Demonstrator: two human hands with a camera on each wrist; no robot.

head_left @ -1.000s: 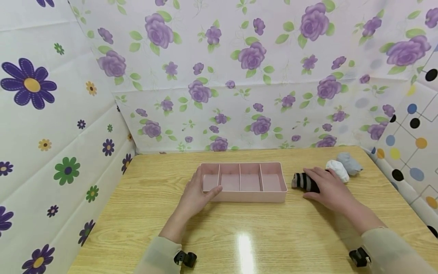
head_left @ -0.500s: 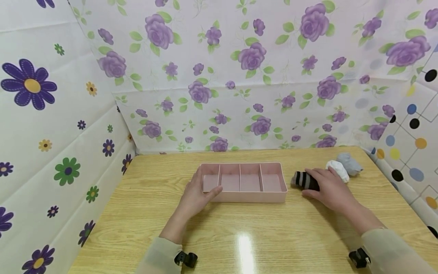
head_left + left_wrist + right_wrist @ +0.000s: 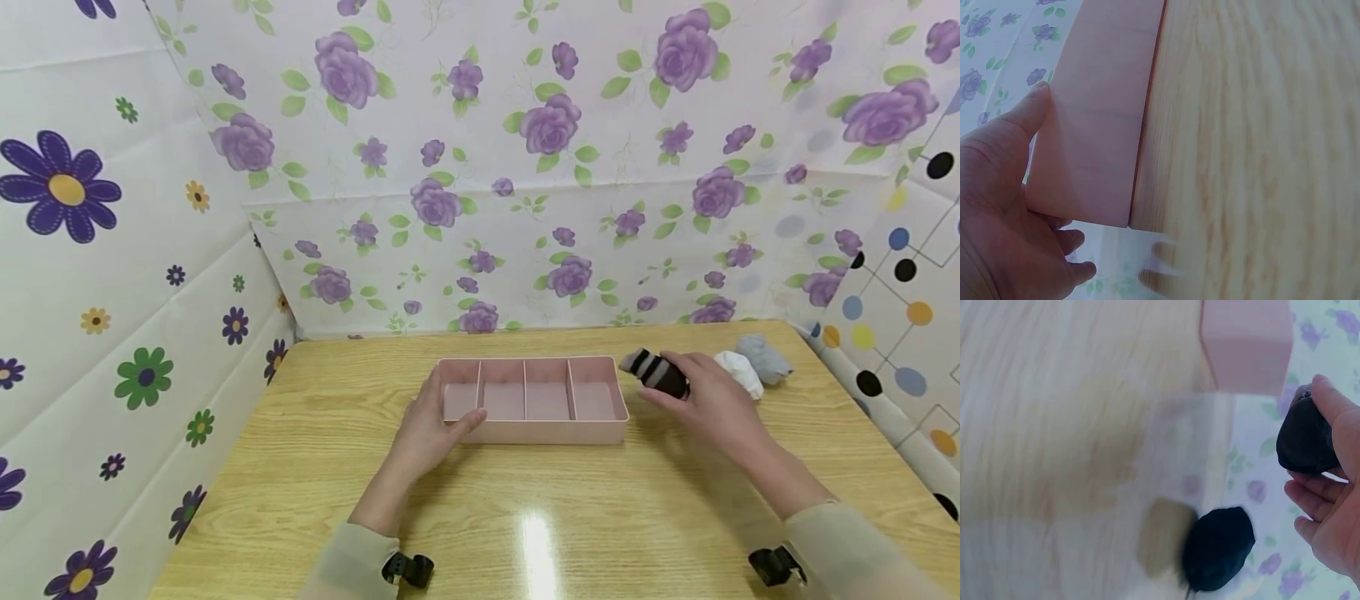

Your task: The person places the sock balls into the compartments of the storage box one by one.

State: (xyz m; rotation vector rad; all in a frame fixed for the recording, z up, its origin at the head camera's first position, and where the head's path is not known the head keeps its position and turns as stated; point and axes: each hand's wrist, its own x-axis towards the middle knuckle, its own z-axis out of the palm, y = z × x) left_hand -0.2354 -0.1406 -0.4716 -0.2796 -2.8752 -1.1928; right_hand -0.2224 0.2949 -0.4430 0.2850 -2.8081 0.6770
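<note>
A pink box with several compartments stands on the table. My left hand holds its left end, thumb against the front wall and fingers at the far side; the left wrist view shows the thumb on the pink wall. To the right of the box, my right hand grips a rolled black sock with grey stripes, its striped end tilted up toward the box. In the right wrist view this sock sits between thumb and fingers, raised off the table.
A white bundle and a grey bundle lie at the table's back right. The right wrist view also shows a dark bundle below the hand. Flower-patterned cloth hangs behind the wooden table.
My right hand has lifted the striped sock and brought it slightly left, nearer the box, tilting its end up. The left hand and the box stay in place.
</note>
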